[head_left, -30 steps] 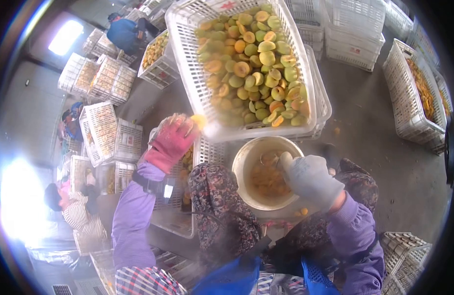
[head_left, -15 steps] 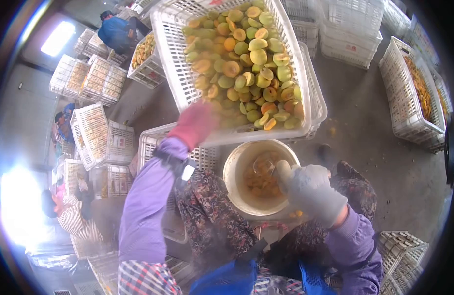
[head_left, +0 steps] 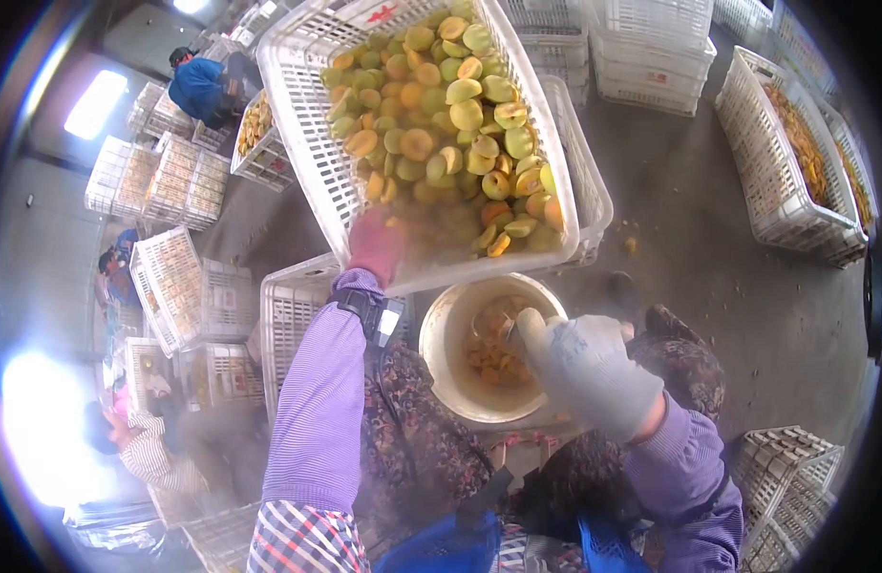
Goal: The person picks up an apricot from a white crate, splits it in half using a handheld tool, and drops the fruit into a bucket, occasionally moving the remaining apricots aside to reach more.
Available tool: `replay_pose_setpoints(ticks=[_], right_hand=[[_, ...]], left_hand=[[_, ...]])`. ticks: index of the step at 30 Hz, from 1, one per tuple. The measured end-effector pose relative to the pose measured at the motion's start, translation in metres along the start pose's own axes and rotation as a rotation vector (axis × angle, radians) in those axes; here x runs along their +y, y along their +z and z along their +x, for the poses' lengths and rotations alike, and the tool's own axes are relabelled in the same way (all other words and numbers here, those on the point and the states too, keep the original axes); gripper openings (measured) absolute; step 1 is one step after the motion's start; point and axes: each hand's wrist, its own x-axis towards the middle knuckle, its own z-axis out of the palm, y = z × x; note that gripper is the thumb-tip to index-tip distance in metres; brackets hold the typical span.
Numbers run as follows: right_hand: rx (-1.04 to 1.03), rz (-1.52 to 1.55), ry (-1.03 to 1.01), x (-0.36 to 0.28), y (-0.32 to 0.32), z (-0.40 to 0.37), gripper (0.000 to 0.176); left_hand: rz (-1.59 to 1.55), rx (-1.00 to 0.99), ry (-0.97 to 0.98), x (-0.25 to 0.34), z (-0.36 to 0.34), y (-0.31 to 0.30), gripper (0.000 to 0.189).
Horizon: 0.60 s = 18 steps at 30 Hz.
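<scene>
A tilted white plastic crate (head_left: 297,124) holds many halved yellow-green fruits (head_left: 431,124) that look like apricots. My left hand (head_left: 376,248), in a pink glove, is over the crate's near left corner beside the fruit; its fingers are blurred, so a grip cannot be made out. Below the crate stands a cream bucket (head_left: 441,382) with orange fruit pieces (head_left: 498,358) inside. My right hand (head_left: 586,371), in a grey glove, is closed above the bucket's right rim, on a tool with a thin metal loop (head_left: 487,320). The glove hides its handle.
Another white crate (head_left: 293,315) sits to the left of the bucket. Crates of orange fruit (head_left: 804,158) stand at the right, and stacked crates (head_left: 651,57) at the back. Several people work on the left, one in a blue top (head_left: 202,91).
My left hand has moved down and slightly left, toward the crate's near corner. My right hand stays closed over the bucket. The whole view has shifted a little.
</scene>
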Motion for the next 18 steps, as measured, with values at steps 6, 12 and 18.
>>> replay_pose_setpoints(ticks=[6,12,18], right_hand=[[0.254,0.108,-0.023,0.008,0.022,0.006,0.015],[-0.008,0.133,0.078,0.006,0.011,0.008,0.024],[0.156,0.035,0.036,0.007,0.018,0.012,0.017]], left_hand=[[0.056,-0.215,0.151,-0.023,0.0,0.014,0.024],[-0.01,-0.587,0.14,0.003,0.005,0.003,0.056],[0.11,-0.694,0.358,0.026,0.007,-0.008,0.041]])
